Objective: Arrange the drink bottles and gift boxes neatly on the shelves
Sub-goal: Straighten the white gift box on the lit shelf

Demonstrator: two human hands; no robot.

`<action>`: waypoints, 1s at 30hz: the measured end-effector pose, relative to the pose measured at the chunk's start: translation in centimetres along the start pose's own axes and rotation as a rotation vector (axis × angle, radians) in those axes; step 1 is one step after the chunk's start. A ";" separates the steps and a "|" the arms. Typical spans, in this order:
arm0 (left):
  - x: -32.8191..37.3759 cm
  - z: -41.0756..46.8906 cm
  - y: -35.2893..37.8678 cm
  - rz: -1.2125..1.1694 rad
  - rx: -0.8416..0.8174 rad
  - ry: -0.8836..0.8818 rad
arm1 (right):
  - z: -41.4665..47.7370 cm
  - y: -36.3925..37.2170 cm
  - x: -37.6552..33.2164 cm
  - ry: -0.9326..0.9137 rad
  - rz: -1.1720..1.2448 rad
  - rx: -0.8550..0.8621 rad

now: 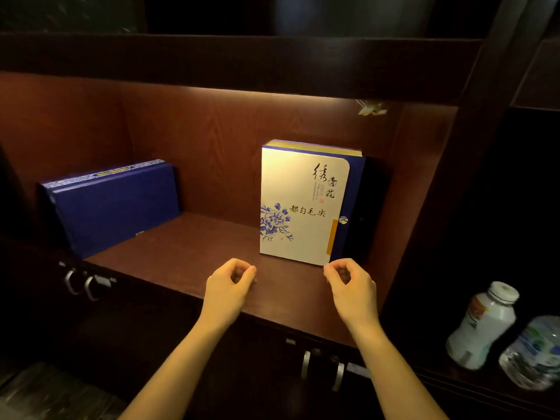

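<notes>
A cream gift box [298, 204] with blue flowers and black characters stands upright at the right of the lit wooden shelf [188, 250]. A dark blue gift box [112, 204] leans at the shelf's left end. My left hand [230, 286] hovers over the shelf's front edge, fingers curled, holding nothing. My right hand [351, 283] is just in front of the cream box's lower right corner, fingers curled and empty; I cannot tell whether it touches the box. Two drink bottles stand at the lower right: a white-capped one [481, 325] and a clear one [533, 353].
A dark panel [363, 207] stands behind the cream box against the right wall. Cabinet doors with metal handles [321, 368] sit below the shelf, more handles [78, 283] at the left. A thick shelf board [242, 62] overhangs above.
</notes>
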State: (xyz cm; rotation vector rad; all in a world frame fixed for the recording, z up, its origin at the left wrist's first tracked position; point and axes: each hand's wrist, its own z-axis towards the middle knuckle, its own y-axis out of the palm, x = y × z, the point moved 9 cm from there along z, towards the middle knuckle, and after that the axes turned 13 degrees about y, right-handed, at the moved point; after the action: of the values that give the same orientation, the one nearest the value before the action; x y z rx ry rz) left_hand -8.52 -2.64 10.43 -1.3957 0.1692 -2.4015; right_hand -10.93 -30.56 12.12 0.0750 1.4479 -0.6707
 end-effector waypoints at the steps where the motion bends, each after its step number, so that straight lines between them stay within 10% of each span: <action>1: -1.0 1.4 0.7 -0.025 0.001 -0.016 | 1.5 0.7 0.6 0.035 0.033 0.007; 18: -13.9 15.9 8.5 -0.285 0.114 -0.332 | 17.3 4.1 8.8 0.393 0.302 0.357; 30: -17.1 19.9 13.9 -0.479 -0.243 -0.406 | 21.6 7.0 9.7 0.423 0.071 0.145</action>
State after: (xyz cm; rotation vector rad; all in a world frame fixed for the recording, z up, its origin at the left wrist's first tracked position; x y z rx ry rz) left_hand 19.62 -7.92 2.67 -2.2178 0.0206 -2.4406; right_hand 11.19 -37.96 4.02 0.3993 1.7888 -0.7287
